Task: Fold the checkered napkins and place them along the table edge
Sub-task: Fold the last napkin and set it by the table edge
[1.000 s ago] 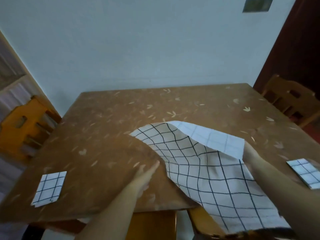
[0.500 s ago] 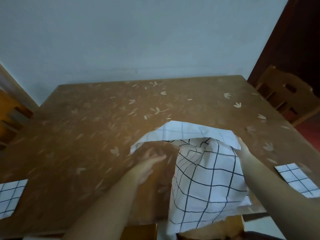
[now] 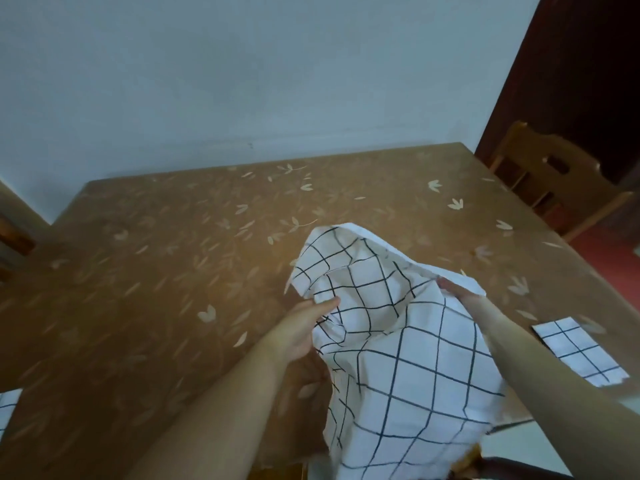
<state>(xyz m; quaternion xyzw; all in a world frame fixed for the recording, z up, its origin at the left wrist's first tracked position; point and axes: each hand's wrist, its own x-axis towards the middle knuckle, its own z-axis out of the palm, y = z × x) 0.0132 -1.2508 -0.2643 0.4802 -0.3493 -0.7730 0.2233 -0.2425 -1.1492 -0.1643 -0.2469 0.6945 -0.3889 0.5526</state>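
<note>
A big brown table (image 3: 173, 271) with pale leaf shapes stands against a plain light blue wall (image 3: 242, 81). A wooden chair (image 3: 554, 188) sits on the right (by a dark brown door (image 3: 588, 81)). The floor (image 3: 609, 258) there looks red.

Both forearms are bare up to the picture's edge, with no sleeves. The left hand (image 3: 298, 332) and the right hand (image 3: 464, 299) are bare too.
</note>
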